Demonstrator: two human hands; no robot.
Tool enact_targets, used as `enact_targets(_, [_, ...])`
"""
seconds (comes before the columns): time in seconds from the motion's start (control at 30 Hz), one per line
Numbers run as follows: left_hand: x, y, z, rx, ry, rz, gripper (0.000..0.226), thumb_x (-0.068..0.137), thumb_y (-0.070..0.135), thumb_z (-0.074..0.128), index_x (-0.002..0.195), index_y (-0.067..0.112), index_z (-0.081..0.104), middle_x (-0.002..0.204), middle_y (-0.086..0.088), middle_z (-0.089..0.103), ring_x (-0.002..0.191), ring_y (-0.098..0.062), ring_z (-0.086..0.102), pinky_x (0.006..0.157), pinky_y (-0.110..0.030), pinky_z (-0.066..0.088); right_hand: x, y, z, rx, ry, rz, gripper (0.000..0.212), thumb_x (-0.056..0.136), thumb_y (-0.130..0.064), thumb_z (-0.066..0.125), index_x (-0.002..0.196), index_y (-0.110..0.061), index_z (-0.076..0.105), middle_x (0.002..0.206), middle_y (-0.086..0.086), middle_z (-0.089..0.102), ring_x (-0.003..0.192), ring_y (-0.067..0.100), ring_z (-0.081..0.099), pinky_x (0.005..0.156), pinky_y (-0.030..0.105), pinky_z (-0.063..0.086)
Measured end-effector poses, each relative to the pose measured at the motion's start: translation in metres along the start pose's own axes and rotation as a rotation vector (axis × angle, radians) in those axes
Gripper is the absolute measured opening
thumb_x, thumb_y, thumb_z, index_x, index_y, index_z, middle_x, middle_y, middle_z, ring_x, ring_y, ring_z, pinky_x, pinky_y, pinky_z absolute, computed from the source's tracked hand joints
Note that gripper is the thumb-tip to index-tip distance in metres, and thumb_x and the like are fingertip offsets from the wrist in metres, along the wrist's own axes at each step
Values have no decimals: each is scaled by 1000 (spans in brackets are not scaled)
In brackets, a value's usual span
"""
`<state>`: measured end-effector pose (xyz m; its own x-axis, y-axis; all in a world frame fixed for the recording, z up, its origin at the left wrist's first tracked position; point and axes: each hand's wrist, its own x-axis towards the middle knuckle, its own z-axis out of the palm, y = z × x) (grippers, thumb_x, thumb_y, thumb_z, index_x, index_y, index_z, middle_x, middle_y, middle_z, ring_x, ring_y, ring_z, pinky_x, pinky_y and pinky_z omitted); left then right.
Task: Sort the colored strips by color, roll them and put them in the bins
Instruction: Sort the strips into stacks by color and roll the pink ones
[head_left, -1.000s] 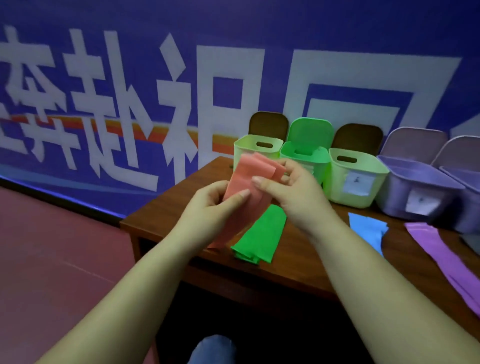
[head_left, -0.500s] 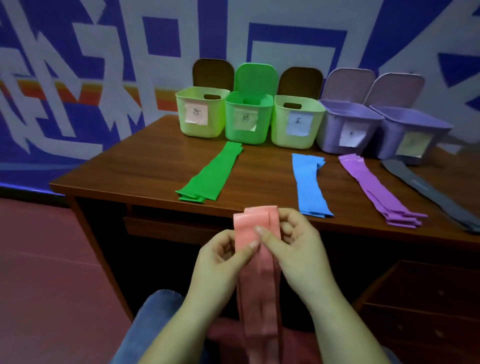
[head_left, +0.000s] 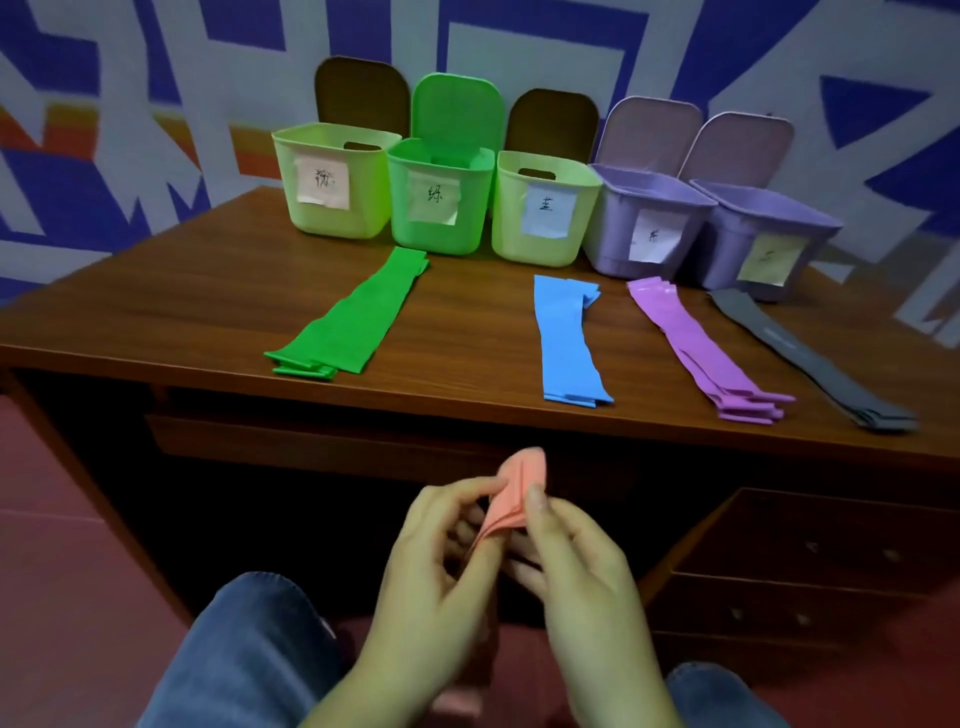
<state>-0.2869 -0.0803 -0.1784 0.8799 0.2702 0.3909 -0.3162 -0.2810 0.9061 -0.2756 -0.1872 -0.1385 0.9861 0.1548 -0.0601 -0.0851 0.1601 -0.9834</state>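
Low in the middle of the frame, below the front edge of the worktop (head_left: 156, 312), I hold the pink strips (head_left: 511, 493). My left hand (head_left: 441, 561) and right hand (head_left: 576, 566) both pinch the curled top end, thumbs pressed on either side. The stack looks thin, light and floppy, likely a little slick, so I judge the layers may slide apart and the roll spring open unless I grip close to the curl. The pink-labelled bin (head_left: 332, 179) stands at upper left centre, with green strips (head_left: 353, 317) lying nearby.
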Motion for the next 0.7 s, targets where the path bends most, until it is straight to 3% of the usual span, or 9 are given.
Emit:
enact_targets(0.1, [-3, -5, -7, 89, -61, 55, 41, 75, 32, 55, 115, 40, 59, 101, 13, 52, 99, -11, 56, 83, -10, 40, 4, 2, 0, 119, 18, 122, 35, 68, -44, 59, 76, -13, 74, 80, 7, 73, 77, 17, 69, 72, 30, 53])
enact_targets(0.23, [-7, -3, -12, -53, -140, -12, 39, 72, 38, 52, 111, 38, 61, 107, 11, 55, 104, -10, 57, 87, -12, 41, 8, 7, -2, 88, 44, 132, 21, 88, -21, 57, 75, -10, 70, 73, 10, 69, 71, 18, 66, 62, 27, 52])
enact_targets(0.33, [-4, 1, -8, -311, -63, -224, 35, 68, 50, 57, 92, 26, 68, 96, -2, 67, 92, -12, 64, 82, -25, 49, 6, 10, -6, -131, 29, -5, 21, 91, -17, 57, 74, -15, 70, 67, 3, 69, 62, 13, 65, 54, 23, 49])
enact_targets(0.4, [0, 4, -5, -420, -37, -388, 35, 65, 48, 66, 80, 16, 65, 77, -7, 63, 75, -17, 61, 69, -29, 51, 4, 12, -8, -341, -34, -106, 17, 90, -23, 58, 78, -22, 70, 72, 1, 71, 68, 12, 67, 61, 25, 52])
enact_targets(0.57, [6, 5, -4, -513, 11, -600, 33, 62, 30, 82, 70, 12, 56, 61, -6, 53, 58, -12, 51, 53, -20, 45, 1, 13, -12, -537, -116, -134, 17, 91, -29, 55, 83, -27, 69, 80, -8, 72, 74, 4, 67, 69, 24, 53])
enact_targets(0.63, [5, 5, -4, -565, 11, -646, 25, 66, 24, 74, 67, 9, 54, 56, -4, 49, 49, -8, 47, 49, -16, 43, 3, 14, -14, -607, -121, -134, 15, 91, -32, 54, 86, -30, 68, 81, -9, 72, 75, 4, 66, 72, 29, 53])
enact_targets(0.7, [4, 3, -3, -617, 22, -677, 15, 73, 16, 68, 66, 7, 58, 61, -11, 54, 55, -12, 53, 54, -19, 46, 4, 16, -16, -657, -104, -139, 15, 91, -34, 53, 86, -32, 67, 80, -9, 71, 74, 3, 66, 72, 31, 53])
